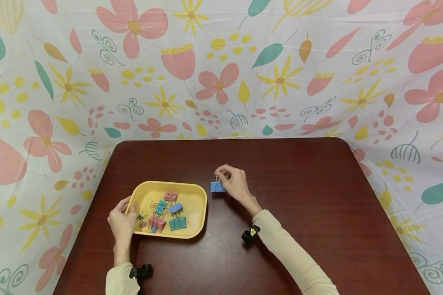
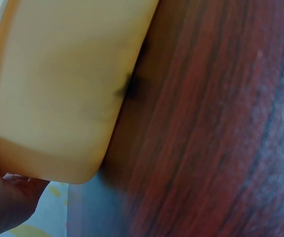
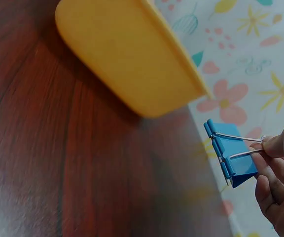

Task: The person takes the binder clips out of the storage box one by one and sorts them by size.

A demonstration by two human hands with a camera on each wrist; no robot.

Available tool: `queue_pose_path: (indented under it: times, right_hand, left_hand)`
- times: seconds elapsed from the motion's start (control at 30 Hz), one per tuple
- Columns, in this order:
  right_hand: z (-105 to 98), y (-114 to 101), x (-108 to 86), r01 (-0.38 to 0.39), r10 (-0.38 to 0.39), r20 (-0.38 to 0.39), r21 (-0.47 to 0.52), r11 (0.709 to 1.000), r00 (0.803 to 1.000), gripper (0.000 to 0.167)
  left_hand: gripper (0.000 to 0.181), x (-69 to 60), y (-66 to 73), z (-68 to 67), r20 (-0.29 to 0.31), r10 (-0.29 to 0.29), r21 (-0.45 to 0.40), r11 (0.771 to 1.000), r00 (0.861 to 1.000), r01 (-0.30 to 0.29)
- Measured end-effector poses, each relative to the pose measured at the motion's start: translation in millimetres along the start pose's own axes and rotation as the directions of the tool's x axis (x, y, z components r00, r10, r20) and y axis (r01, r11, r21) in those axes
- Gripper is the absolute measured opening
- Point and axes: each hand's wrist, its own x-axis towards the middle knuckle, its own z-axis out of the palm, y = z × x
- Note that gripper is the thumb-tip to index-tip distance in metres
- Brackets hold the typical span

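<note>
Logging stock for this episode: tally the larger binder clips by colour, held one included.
Blue clips: 2 (one in the right hand, one in the yellow tray)
Pink clips: 2 (both in the tray)
Teal clips: 2 (both in the tray)
Total: 6
Smaller clips in the tray left out: too small and crowded to count surely.

The yellow rectangular tray [image 1: 195,209] looks smooth plastic; the held blue binder clip [image 3: 231,144] has shiny metal handles [image 3: 246,153]; the reddish-brown wooden desk [image 1: 302,184] gleams.

Yellow tray [image 1: 195,200] on a red-brown table [image 1: 299,196]!
Inside the tray, pink, teal, blue clips [image 1: 160,207]; beside it, another blue clip [image 1: 215,187]; behind it, white cloth [image 1: 221,49] flowered pink, yellow, teal!
</note>
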Motion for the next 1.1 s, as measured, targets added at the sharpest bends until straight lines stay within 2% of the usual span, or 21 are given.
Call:
queue_pose_path:
  times: [0.2,0.6,0.9,1.1]
  right_hand:
    - [1.6,19.0,0.6,-0.066,0.066,0.007,0.028,0.997,0.998,0.007]
    - [4.6,40.5,3.1,-0.084,0.084,0.005,0.009,0.996,0.996,0.008]
    - [6.4,46.3,1.2,-0.116,0.116,0.007,0.023,0.993,0.993,0.007]
    - [3.7,43.5,3.4,-0.119,0.119,0.001,-0.004,0.993,0.993,0.008]
  left_hand:
    - [0.029,0.1,0.3,-0.3,-0.002,0.001,0.005,1.0,1.0,-0.001]
    - [0.029,-0.1,1.2,-1.2,0.013,-0.015,0.002,1.0,1.0,0.015]
    - [0.029,-0.9,1.0,-1.5,0.007,-0.012,-0.004,1.0,1.0,0.012]
    - [0.029,-0.5,1.9,-0.7,0.012,-0.016,-0.003,1.0,1.0,0.016]
